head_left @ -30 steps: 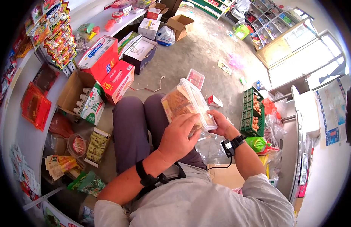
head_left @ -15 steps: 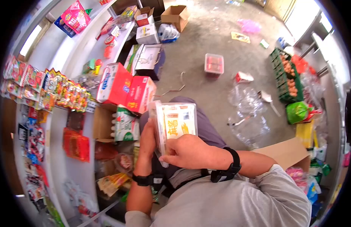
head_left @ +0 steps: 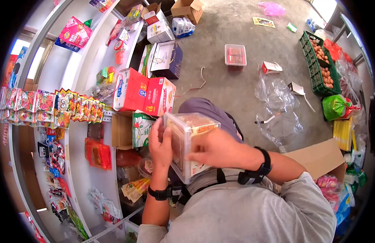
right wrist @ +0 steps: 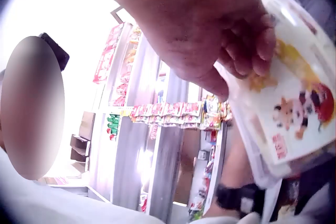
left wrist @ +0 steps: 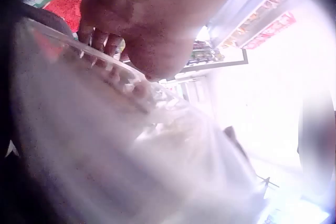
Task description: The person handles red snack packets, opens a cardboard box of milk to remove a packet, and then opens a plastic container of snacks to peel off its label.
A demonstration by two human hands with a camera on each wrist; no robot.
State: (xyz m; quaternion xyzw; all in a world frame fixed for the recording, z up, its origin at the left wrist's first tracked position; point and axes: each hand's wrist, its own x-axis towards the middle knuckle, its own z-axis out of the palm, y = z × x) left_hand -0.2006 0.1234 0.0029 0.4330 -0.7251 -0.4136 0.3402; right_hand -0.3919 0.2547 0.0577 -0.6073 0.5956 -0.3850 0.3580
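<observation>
both hands (head_left: 160,148) (head_left: 222,148) at clr box (head_left: 180,146) (r blurry), eggs (head_left: 327,77) in grn crate (head_left: 311,67)

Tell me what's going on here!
A person has a clear plastic box at their lap. The left hand grips one side. The right hand has its fingers curled beside the printed label; I can't tell if they pinch anything. Another box, showing red inside, sits on the floor.
</observation>
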